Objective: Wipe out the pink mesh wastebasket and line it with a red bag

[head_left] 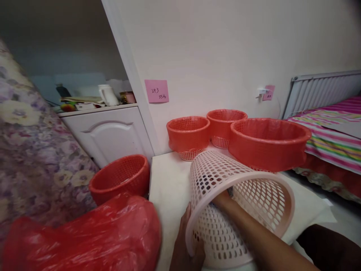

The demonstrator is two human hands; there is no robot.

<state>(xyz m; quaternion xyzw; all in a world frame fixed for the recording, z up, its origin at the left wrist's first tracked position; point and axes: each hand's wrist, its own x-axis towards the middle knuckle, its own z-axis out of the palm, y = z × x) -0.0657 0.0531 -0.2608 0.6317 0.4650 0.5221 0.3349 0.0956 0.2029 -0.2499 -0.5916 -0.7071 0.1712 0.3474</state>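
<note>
The pink mesh basket (pixel 239 203) lies tipped on the worktop (pixel 169 180) between both hands — light, stiff, easy to grip at its rim. The left hand (pixel 184 244) curls around the rim; the right hand (pixel 224 197) reaches inside, its grip hidden by the lattice.

Only readable stuff here is on sticky notes. The pink sticky note (pixel 156 91) stuck on the white wall (pixel 225 56) has handwriting on it: top line looks like "243", and under it something like "35" plus a squiggle I can't make out. There's a smaller pink note (pixel 269 92) further right by the wall socket (pixel 262 91), also scribbled on, but it's way too small to read.
</note>
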